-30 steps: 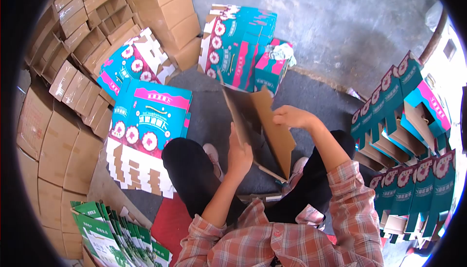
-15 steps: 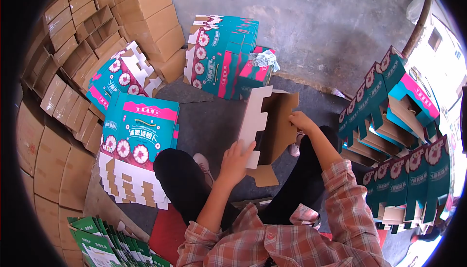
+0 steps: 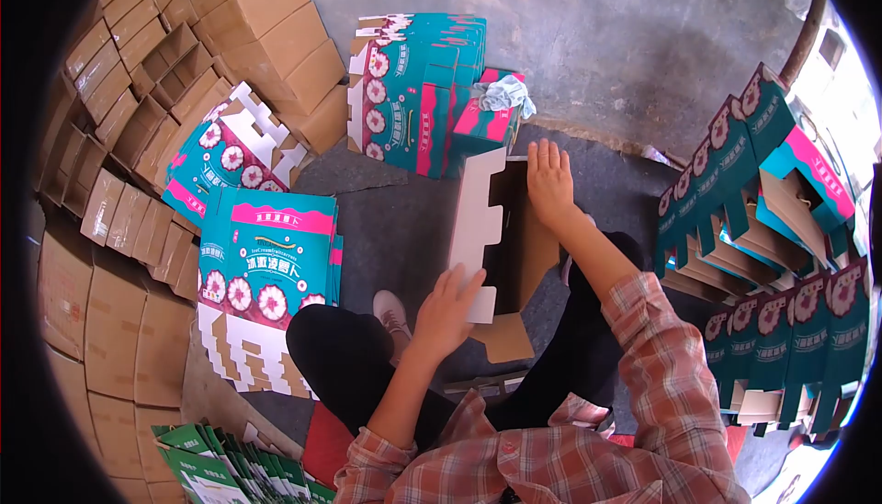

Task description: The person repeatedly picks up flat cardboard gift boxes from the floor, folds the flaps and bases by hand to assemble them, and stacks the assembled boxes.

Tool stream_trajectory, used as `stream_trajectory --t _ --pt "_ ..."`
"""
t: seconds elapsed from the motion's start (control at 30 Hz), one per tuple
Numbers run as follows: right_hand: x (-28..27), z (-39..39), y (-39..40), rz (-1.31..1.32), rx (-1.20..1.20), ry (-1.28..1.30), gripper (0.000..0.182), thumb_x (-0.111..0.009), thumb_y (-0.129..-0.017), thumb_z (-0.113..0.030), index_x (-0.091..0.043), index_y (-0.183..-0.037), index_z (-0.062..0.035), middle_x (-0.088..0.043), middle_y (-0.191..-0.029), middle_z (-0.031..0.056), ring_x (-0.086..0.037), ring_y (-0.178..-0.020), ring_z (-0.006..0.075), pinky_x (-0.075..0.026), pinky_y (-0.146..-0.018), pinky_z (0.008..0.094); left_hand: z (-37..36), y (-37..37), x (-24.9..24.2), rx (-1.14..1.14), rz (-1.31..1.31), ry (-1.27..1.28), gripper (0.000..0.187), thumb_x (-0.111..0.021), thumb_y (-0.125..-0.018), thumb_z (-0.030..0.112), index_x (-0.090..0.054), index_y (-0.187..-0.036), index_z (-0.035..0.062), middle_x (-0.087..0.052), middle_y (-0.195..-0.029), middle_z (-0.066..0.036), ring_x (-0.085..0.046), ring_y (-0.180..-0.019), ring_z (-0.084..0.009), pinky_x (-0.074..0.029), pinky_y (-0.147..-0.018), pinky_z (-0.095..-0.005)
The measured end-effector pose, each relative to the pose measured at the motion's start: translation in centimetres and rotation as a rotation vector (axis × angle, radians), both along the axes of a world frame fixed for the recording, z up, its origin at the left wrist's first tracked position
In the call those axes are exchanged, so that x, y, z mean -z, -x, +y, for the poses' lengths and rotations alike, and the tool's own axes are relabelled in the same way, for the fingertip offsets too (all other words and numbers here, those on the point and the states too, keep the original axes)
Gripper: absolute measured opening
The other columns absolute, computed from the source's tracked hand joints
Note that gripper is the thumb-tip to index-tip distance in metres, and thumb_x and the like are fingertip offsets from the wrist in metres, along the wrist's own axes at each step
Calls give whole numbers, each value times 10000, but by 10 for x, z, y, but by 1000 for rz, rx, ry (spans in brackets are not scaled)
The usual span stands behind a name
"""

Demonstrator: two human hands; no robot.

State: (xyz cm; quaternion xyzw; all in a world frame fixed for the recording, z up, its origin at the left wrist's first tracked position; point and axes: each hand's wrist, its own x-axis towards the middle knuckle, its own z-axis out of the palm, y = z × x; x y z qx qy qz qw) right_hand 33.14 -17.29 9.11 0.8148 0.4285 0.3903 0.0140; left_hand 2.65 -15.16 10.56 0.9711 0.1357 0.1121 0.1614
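A half-folded cardboard carton (image 3: pixel 542 265) stands upright between my knees, its brown inside showing and a white notched flap (image 3: pixel 471 219) along its left side. My left hand (image 3: pixel 443 311) grips the near end of that flap, thumb over the white face and fingers at its left edge. My right hand (image 3: pixel 549 184) lies flat over the carton's far right edge, fingers stretched out and together. A loose brown end flap (image 3: pixel 503 339) sticks out toward me at the bottom. The carton's printed outside is hidden from this side.
Flat printed teal cartons (image 3: pixel 276 256) lie in a stack at left, with another stack (image 3: pixel 404 100) ahead. A cloth (image 3: pixel 503 93) rests on a teal box. Brown boxes (image 3: pixel 266 26) are piled at left. Folded teal cartons (image 3: pixel 726 173) stand at right. Green packages (image 3: pixel 220 463) lie at lower left.
My right hand has let go of the carton's right panel and moved up and forward, flattening over the far edge. My left hand stays at the white flap. The view has shifted slightly.
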Motion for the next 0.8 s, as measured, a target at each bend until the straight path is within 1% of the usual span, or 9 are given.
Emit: stream_trajectory --t 0.03,0.17,0.2,0.23,0.3,0.33,0.67,0.77,0.8 --pt "6 7 -5 60 10 32 413 -511 -846 -174 -492 -1223 -7 -537 -1137 144 -537 -1050 266 -392 -952 433 2 0 1 -2 10 1 830 -719 -623 29 -395 -1377 152 -389 -1353 -192 -381 -1268 -353 -425 -966 -405" --pt "6 21 -29 333 -94 118 181 -553 -848 -242 -588 -934 -86 -624 -816 86 -626 -817 251 -401 -919 429 8 3 2 7 -21 43 786 -753 -663 207 -416 -1370 133 -391 -1351 -214 -381 -1262 -378 -384 -989 -440" --pt "9 24 -36 254 -175 19 194 -562 -861 -291 -582 -844 -99 -636 -716 100 -645 -697 277 -459 -822 414 10 4 1 11 -40 68 775 -751 -690 285 -421 -1370 117 -385 -1359 -227 -381 -1256 -398 -357 -1009 -463" --pt "2 29 -36 266 -180 25 194 -562 -861 -291 -582 -844 -99 -636 -716 100 -645 -697 277 -459 -822 414 11 5 0 3 -28 74 775 -751 -690 285 -421 -1370 117 -385 -1359 -227 -381 -1256 -398 -357 -1009 -463" --pt "-12 37 -44 586 -75 53 252 -522 -895 -346 -566 -855 -101 -653 -744 136 -651 -724 321 -502 -668 456 11 2 -3 2 -17 50 771 -726 -707 431 -453 -1350 107 -390 -1358 -235 -383 -1253 -399 -329 -1019 -478" --pt "-12 39 -49 599 -86 -12 268 -510 -905 -360 -558 -862 -99 -648 -724 158 -641 -701 358 -500 -591 479 12 2 -2 4 -10 54 771 -726 -707 431 -453 -1350 107 -390 -1358 -235 -383 -1253 -399 -329 -1019 -478" --pt "-15 51 -69 679 -59 -114 263 -537 -891 -349 -570 -927 -90 -665 -816 142 -654 -791 331 -506 -661 470 13 -4 8 32 36 54 620 -664 -782 420 -521 -1298 108 -366 -1380 -254 -355 -1279 -406 -315 -1038 -478" --pt "-16 52 -63 651 -149 -46 271 -549 -882 -351 -604 -868 -85 -668 -827 121 -657 -815 310 -503 -690 444 15 -7 13 28 32 68 569 -635 -815 400 -536 -1277 83 -364 -1385 -254 -331 -1298 -407 -314 -1044 -471" --pt "-19 52 -57 521 -295 100 309 -565 -864 -384 -627 -831 -84 -670 -831 110 -658 -819 297 -498 -707 427 16 -9 14 18 19 75 550 -621 -829 388 -539 -1270 70 -364 -1386 -253 -318 -1308 -407 -311 -1048 -466"
